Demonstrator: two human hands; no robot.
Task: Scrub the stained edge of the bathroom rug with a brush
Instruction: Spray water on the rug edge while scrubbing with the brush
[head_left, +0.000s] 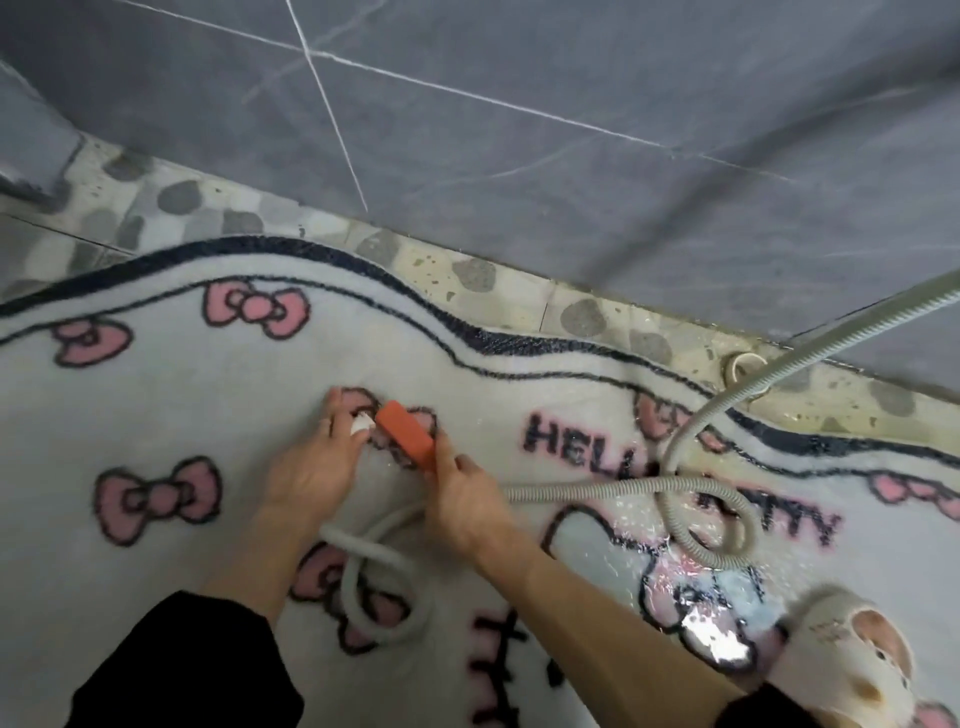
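1. Rug (218, 405) lies flat on the floor, white pile w/ pink bows and a dark wavy border; its far edge (519, 340) runs just beside the pebble floor strip (467, 275) under the grey wall (571, 130)
2. Brush (406, 432), orange block, sits on the rug mid-frame over a pink bow, well short of that far edge
3. Right hand (465, 506) holds the brush by its near end, fingers closed round it, thumb along the side
4. Left hand (317, 467) is pressed on the rug just left of the brush, fingers spread fairly wide; something small and white (362, 423) shows at the fingertips, can't tell what, or whether it's gripped
5. Hose (597, 491) loops across the rug near the hands and runs up to the far right; wet shine on the rug at near right by a slipper (852, 654)
6. Handling, my guess: rug is soft, floppy, soaked so heavy for its size; pile will drag and bunch under a stroke unless pinned. Best pinned w/ a flat palm next to the patch, not pinched at the edge
7. Brush looks stiff, light, prob slick when wet, so a full wrap of the block beats a fingertip grip at one end
8. Step in hand reads as scrubbing mid-rug; the stained edge is likely still to do, though no stain is clear at this blur
9. Risk: hose under the forearms may snag strokes
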